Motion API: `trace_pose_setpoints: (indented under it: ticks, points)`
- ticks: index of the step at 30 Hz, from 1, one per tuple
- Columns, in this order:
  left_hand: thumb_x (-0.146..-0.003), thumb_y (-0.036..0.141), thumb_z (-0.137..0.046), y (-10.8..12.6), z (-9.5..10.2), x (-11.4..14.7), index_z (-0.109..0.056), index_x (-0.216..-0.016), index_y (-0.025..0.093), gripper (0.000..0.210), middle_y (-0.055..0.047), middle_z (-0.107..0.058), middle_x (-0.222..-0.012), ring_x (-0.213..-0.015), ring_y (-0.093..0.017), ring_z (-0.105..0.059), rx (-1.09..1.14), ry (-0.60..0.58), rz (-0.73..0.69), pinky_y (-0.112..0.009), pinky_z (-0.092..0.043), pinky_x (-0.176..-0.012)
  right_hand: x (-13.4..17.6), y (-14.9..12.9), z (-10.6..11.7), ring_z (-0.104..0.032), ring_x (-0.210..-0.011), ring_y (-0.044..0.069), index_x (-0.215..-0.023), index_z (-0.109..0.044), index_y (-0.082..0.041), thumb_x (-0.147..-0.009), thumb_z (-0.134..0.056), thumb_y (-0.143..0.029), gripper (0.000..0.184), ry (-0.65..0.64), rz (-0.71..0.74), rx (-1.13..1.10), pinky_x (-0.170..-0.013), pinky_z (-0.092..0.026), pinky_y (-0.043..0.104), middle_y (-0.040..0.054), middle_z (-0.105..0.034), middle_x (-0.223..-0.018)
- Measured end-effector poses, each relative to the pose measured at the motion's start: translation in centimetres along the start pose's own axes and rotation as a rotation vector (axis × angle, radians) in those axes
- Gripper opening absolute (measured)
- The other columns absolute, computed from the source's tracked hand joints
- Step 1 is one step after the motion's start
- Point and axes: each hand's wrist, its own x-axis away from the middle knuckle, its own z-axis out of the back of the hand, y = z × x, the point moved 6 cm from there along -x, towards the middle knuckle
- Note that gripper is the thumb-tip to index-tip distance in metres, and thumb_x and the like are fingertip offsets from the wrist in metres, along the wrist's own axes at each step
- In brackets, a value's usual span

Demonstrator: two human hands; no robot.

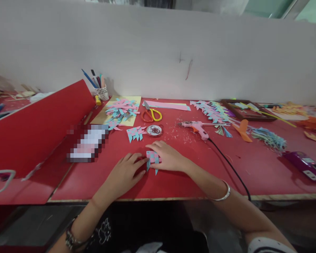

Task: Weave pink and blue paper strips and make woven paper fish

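Observation:
A small woven paper fish (152,155) in pink and light blue strips lies on the red tabletop between my hands. My right hand (167,156) rests over its right side, fingers above and thumb below, gripping it against the table. From the left, the index fingertip of my left hand (129,172) touches the fish's edge; its fingers and thumb are apart. Just beyond is another woven paper fish (135,133), beside a round white dish (154,130) holding dark red thread-like bits. Part of the near fish is hidden under my right fingers.
Scissors (151,115) and a pile of paper strips (122,110) lie farther back. A pink glue gun (197,129) with a black cord is to the right, near a row of woven pieces (212,110). A blurred phone (89,142) and red board (47,130) are left.

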Motion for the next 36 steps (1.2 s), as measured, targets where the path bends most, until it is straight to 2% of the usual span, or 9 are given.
trace_pose_setpoints:
  ticks: [6, 13, 16, 19, 25, 29, 32, 34, 36]
  points:
    - [-0.083, 0.024, -0.038, -1.6, 1.1, -1.2, -0.059, -0.101, 0.023, 0.028, -0.004, -0.063, -0.101, -0.088, -0.016, -0.06, 0.137, -0.064, 0.028, -0.026, -0.047, -0.074, 0.2, 0.6, 0.0, -0.045, -0.1, 0.023, -0.115, -0.047, -0.014, -0.068, -0.063, -0.027, 0.051, -0.081, -0.081, -0.108, -0.084, -0.038, 0.039, 0.0122, -0.053, -0.107]
    - [-0.082, 0.03, -0.037, -7.0, 3.7, -4.8, -0.063, -0.089, 0.021, 0.028, -0.004, -0.067, -0.092, -0.081, -0.02, -0.061, 0.041, -0.043, 0.404, -0.027, -0.044, -0.067, 0.3, 1.0, -0.1, -0.048, -0.099, 0.02, -0.118, -0.043, -0.019, -0.065, -0.065, -0.022, 0.057, -0.084, -0.115, -0.281, -0.084, -0.039, 0.034, 0.0087, -0.044, -0.11]
    - [-0.083, 0.023, -0.031, -9.2, 4.8, -6.0, -0.061, -0.096, 0.014, 0.033, -0.014, -0.062, -0.103, -0.092, -0.029, -0.058, -0.201, 0.019, 0.524, -0.038, -0.044, -0.073, 0.4, 1.1, -0.1, -0.047, -0.099, 0.018, -0.122, -0.039, -0.021, -0.066, -0.064, -0.021, 0.062, -0.094, -0.127, -0.355, -0.083, -0.04, 0.031, 0.0072, -0.039, -0.111]
    - [-0.08, 0.01, -0.029, -10.8, 4.3, -6.5, -0.057, -0.103, 0.004, 0.037, -0.024, -0.059, -0.105, -0.101, -0.036, -0.052, -0.293, 0.028, 0.586, -0.052, -0.034, -0.085, 0.5, 1.1, -0.2, -0.044, -0.102, 0.017, -0.123, -0.038, -0.024, -0.067, -0.061, -0.019, 0.061, -0.103, -0.107, -0.438, -0.08, -0.042, 0.029, 0.0056, -0.037, -0.111]
    - [-0.076, 0.003, -0.027, -12.0, 1.9, -6.8, -0.051, -0.116, 0.013, 0.048, -0.014, -0.066, -0.098, -0.096, -0.024, -0.058, -0.291, -0.001, 0.482, -0.044, -0.024, -0.099, 0.8, 1.6, -0.2, -0.044, -0.1, 0.016, -0.114, -0.043, -0.022, -0.067, -0.058, -0.014, 0.05, -0.115, -0.148, -0.476, -0.076, -0.043, 0.026, 0.0047, -0.04, -0.104]
    - [-0.078, 0.008, -0.025, -11.9, 1.2, -7.5, -0.047, -0.119, 0.02, 0.048, -0.006, -0.067, -0.101, -0.1, -0.018, -0.057, -0.069, 0.026, 0.422, -0.042, -0.017, -0.103, 0.8, 1.8, -0.2, -0.044, -0.101, 0.016, -0.112, -0.044, -0.021, -0.064, -0.06, -0.013, 0.051, -0.14, -0.206, -0.505, -0.071, -0.045, 0.023, 0.0055, -0.04, -0.104]
    - [-0.082, 0.019, -0.028, -11.0, 0.4, -8.0, -0.04, -0.124, 0.017, 0.044, -0.005, -0.067, -0.099, -0.101, -0.018, -0.056, 0.096, 0.012, 0.372, -0.043, -0.018, -0.103, 0.7, 2.0, 0.1, -0.045, -0.099, 0.016, -0.112, -0.045, -0.02, -0.064, -0.061, -0.014, 0.05, -0.121, -0.211, -0.478, -0.077, -0.044, 0.026, 0.0053, -0.04, -0.104]
    - [-0.082, 0.025, -0.031, -10.1, 0.5, -8.2, -0.036, -0.127, 0.014, 0.046, -0.009, -0.064, -0.104, -0.104, -0.02, -0.054, 0.121, 0.088, 0.341, -0.044, -0.019, -0.102, 0.7, 2.2, 0.4, -0.046, -0.098, 0.015, -0.111, -0.046, -0.019, -0.064, -0.062, -0.014, 0.05, -0.092, -0.204, -0.438, -0.083, -0.042, 0.028, 0.005, -0.041, -0.104]
    - [-0.081, 0.028, -0.034, -9.1, 1.0, -8.1, -0.039, -0.124, 0.013, 0.045, -0.013, -0.058, -0.113, -0.109, -0.022, -0.049, 0.113, 0.239, 0.312, -0.043, -0.022, -0.101, 0.6, 2.4, 0.5, -0.046, -0.098, 0.016, -0.112, -0.046, -0.02, -0.063, -0.064, -0.015, 0.052, -0.068, -0.203, -0.409, -0.085, -0.04, 0.03, 0.0053, -0.041, -0.105]
